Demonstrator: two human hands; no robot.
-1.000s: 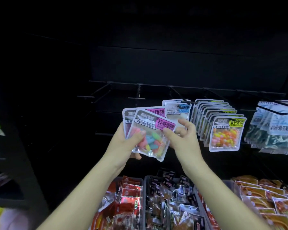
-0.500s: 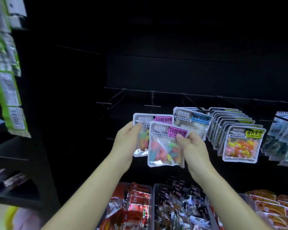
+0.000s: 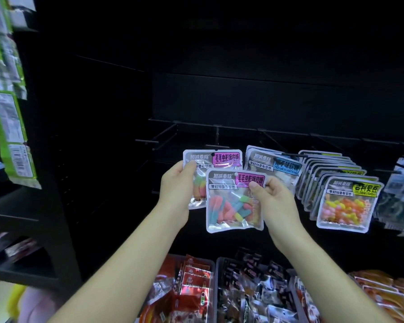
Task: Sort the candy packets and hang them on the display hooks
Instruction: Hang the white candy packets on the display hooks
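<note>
Pink ones weren't hung yet: left hand (image 3: 175, 190) gripped the rear pink packet (image 3: 216, 159), right hand (image 3: 275, 201) pinched the front pink packet (image 3: 233, 206). Yellow-label row (image 3: 350, 201) was up already.

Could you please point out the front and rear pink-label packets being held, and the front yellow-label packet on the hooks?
Front pink-label packet (image 3: 229, 206): head view, on its clear window.
Rear pink-label packet (image 3: 226, 157): head view, on its pink label.
Yellow-label packet (image 3: 345, 206): head view, on its clear window.
</note>
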